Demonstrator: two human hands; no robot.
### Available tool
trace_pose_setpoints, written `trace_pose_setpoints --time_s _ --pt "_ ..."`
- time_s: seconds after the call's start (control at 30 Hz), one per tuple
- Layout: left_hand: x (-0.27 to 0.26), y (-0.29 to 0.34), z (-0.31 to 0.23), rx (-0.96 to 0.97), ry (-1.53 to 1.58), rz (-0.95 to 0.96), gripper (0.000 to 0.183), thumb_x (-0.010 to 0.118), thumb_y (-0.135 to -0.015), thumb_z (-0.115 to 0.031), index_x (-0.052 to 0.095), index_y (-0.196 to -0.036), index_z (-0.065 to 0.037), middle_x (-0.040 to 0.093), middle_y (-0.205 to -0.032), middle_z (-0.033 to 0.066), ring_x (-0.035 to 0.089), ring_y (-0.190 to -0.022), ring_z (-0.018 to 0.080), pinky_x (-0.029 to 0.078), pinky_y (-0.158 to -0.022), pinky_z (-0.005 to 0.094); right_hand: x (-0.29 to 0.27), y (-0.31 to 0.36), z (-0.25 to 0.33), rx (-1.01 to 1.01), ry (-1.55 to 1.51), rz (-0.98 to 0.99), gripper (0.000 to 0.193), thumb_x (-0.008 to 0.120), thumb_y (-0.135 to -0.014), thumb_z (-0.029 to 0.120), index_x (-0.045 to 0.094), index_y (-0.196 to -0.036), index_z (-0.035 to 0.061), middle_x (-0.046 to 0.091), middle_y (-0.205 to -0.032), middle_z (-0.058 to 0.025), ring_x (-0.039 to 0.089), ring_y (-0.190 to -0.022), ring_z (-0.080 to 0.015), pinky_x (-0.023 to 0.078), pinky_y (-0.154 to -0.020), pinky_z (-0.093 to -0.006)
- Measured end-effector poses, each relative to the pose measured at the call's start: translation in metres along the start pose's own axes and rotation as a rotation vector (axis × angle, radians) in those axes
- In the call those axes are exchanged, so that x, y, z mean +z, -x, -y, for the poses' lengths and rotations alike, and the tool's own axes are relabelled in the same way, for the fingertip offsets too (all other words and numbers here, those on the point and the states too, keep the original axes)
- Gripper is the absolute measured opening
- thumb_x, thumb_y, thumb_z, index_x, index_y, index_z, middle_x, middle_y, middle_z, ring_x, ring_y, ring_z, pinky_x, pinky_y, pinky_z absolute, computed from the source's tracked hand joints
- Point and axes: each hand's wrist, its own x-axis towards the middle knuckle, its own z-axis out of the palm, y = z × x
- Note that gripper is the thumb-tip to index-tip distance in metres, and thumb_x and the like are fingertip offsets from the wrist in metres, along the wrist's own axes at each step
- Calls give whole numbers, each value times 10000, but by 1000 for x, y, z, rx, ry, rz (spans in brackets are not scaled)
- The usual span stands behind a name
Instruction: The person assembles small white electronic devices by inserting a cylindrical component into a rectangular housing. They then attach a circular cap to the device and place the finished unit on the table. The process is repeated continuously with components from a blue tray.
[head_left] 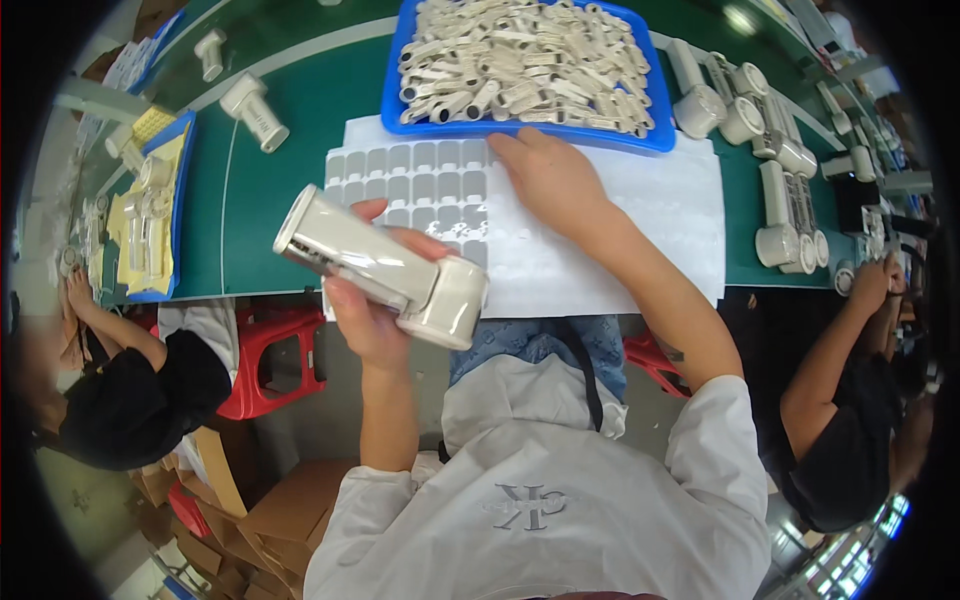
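Head view: left hand (368, 325) wrapped around a white device (365, 250), held tilted above the table's (265, 215) near edge. Right hand (555, 180) bent, fingertips at the far right corner of the grey label sheet (398, 188); pinching or merely touching, can't tell from here. Blue tray (664, 95) heaped with small parts (520, 70) just beyond.

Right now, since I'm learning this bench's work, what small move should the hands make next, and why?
Probably pinch and lift the edge of the top-right grey patch with the right hand: that hand reaches right beside it, while the left hand holds the cream device, leaving the right one better placed to pick at the patch.
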Motion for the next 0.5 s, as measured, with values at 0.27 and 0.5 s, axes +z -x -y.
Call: trace_pose_setpoints --time_s 0.27,0.5 --pt "-3 3 3 10 14 76 828 341 -948 -688 338 -1356 33 646 -873 218 666 -782 334 550 -730 438 -1 1 6 -37 18 -8 289 549 -840 68 596 -1124 38 616 -905 -171 655 -849 -340 536 -702 -442" --pt "3 6 2 18 -8 130 809 341 -955 -672 331 -1357 30 643 -884 227 664 -789 345 549 -734 443 -4 -5 9 -58 65 74 268 557 -836 67 577 -1095 1 625 -931 -174 664 -872 -334 561 -697 -425"
